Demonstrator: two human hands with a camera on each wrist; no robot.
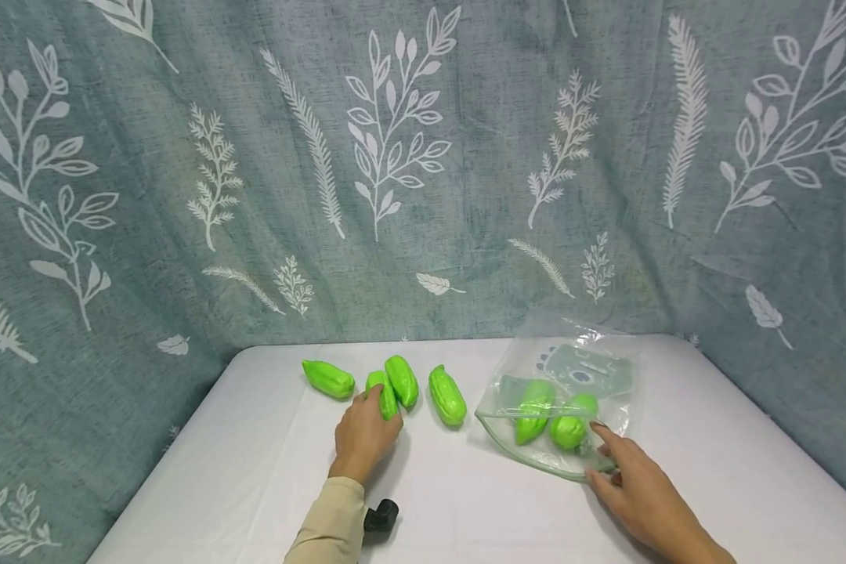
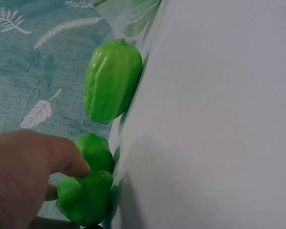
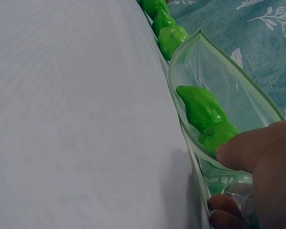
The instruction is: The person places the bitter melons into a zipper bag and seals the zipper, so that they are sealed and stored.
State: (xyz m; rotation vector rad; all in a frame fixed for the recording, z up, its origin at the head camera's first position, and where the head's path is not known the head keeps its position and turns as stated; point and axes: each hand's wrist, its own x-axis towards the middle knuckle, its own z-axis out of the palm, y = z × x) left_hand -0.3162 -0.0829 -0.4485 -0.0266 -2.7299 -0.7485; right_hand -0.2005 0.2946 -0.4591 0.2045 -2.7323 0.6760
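Observation:
In the head view my left hand grips a glossy green pepper on the white table, thumb on one side and fingers on the other. In the left wrist view, the thumb lies against this pepper. Another green pepper stands right beside it. Over on the right, my right hand pinches the opening edge of a clear zip bag with a pale green rim. The mouth gapes, as the right wrist view shows. Inside lie two green peppers, one pepper elongated and the other rounder from this side.
One more pepper lies left of the left hand, and another lies between that hand and the bag. A black object shows beside the left sleeve. A leaf-patterned curtain hangs behind the table.

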